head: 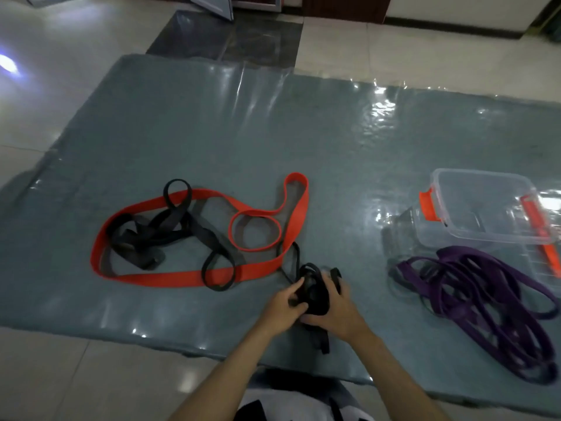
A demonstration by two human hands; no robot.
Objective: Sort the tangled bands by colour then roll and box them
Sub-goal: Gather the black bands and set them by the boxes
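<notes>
A partly rolled black band [314,294] sits between my two hands near the mat's front edge. My left hand [283,308] grips its left side and my right hand [335,311] curls round its right side. A loose end of it trails down toward me, another strand runs up toward the red bands. A wide red band [170,276] and a thin red band [255,232] lie to the left, tangled with more black bands [170,226]. A heap of purple bands [485,302] lies at the right. Behind it stands a clear plastic box [482,205] with orange clips.
Everything lies on a grey-green glossy mat [243,132] spread on a pale tiled floor [60,71]. The box's clear lid [543,262] lies beside the box at the right. Furniture bases line the far wall.
</notes>
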